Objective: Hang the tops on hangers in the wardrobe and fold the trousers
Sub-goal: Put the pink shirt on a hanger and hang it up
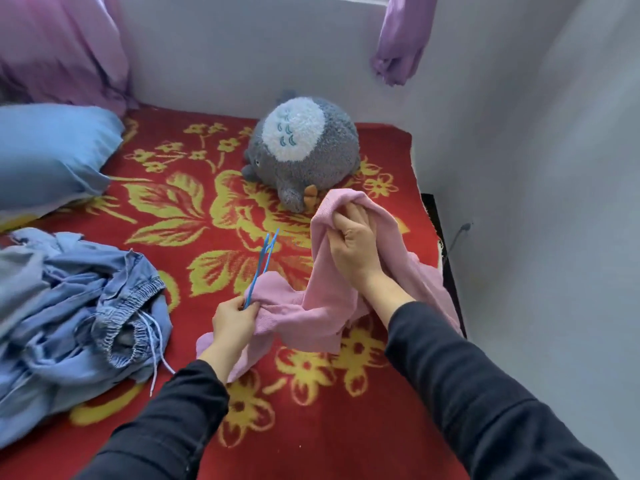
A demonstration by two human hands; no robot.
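Early stage, by my judgement. Pink knit top (pixel 325 299) held up over the red-and-yellow floral blanket (pixel 311 410), partly draped, lower edge trailing on the blanket. Left hand (pixel 235 318) pinches one end of the top together with a thin blue hanger (pixel 261 261). The hanger's far part sticks out past the cloth toward the middle of the bed. Right hand (pixel 353 244) is raised, fingers curled into a bunch of the same top near its upper fold. The hanger looks only partly inside the garment and is not seated in the shoulders, so the step in hand is likely threading it. No wardrobe in view, and no top visibly hung. Denim trousers (pixel 114 306) lie unfolded in a crumpled heap at the left of the bed, elastic waistband open and pale drawstring loose across the blanket. More blue-grey cloth sits under and behind them, kind not clear. Left to do, as far as can be judged: seat the hanger, carry the top to the wardrobe, fold the trousers. Also present: blue pillow (pixel 52 150), grey round plush toy (pixel 304 147) just beyond the top, lilac curtains (pixel 401 36). No brand, label or readable writing anywhere. The plush's white belly bears only small blue stitched marks, not letters.
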